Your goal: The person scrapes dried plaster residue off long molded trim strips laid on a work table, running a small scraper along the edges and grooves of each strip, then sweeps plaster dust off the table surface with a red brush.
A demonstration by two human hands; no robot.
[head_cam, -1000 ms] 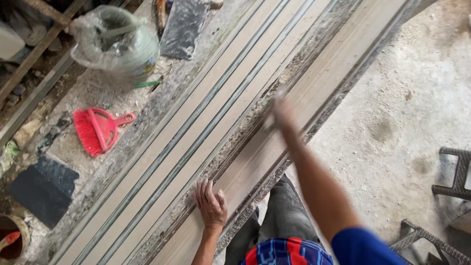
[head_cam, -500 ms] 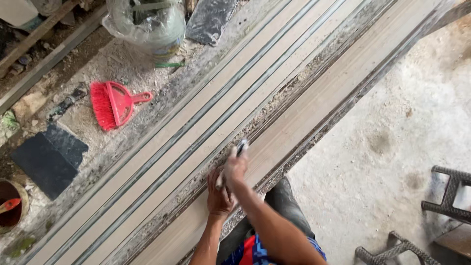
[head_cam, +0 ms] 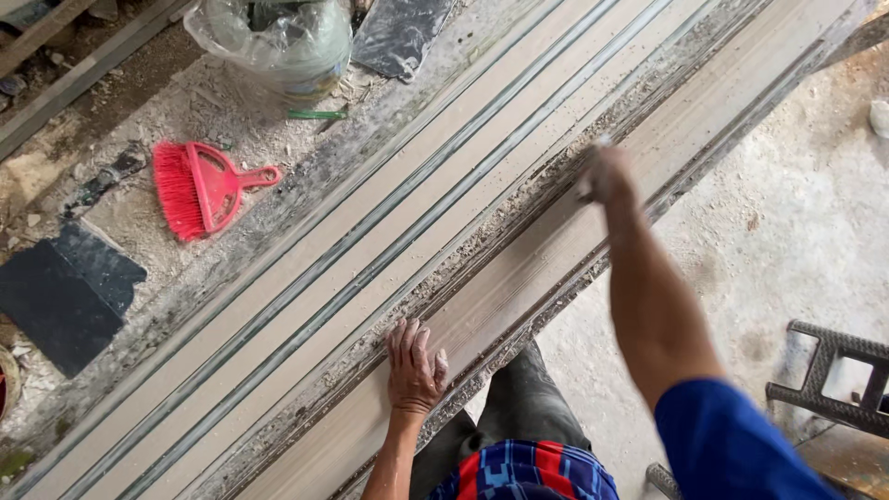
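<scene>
Nearest the camera, the left hand (head_cam: pixel 414 366) lies flat, palm down, on the long pale strip (head_cam: pixel 556 250), fingers (head_cam: pixel 407 338) spread and straight, gripping nothing; it simply presses on the strip's surface close to its near edge. The strip's long axis runs on a diagonal, from the lower left beside this hand up toward the upper right, so it stretches away from the left fingers in that direction and passes under the other arm. Farther along the same strip, the right hand (head_cam: pixel 607 174) reaches out at the end of a stretched arm in a blue sleeve (head_cam: pixel 732 444). It is blurred; the fingers look curled about something small and pale at the top of the fist, but I cannot tell what it is or how tightly it is held. That hand sits over the strip's far edge, where a dark line of grit and shavings borders it, and is the one nearer the strip's upper reach. Beyond lie parallel pale strips with grey grooves between, then the dusty bench (head_cam: pixel 278 139), with a red hand brush in its red dustpan (head_cam: pixel 204 185) well apart from both hands, and a clear plastic bag (head_cam: pixel 278 42) farthest off.
</scene>
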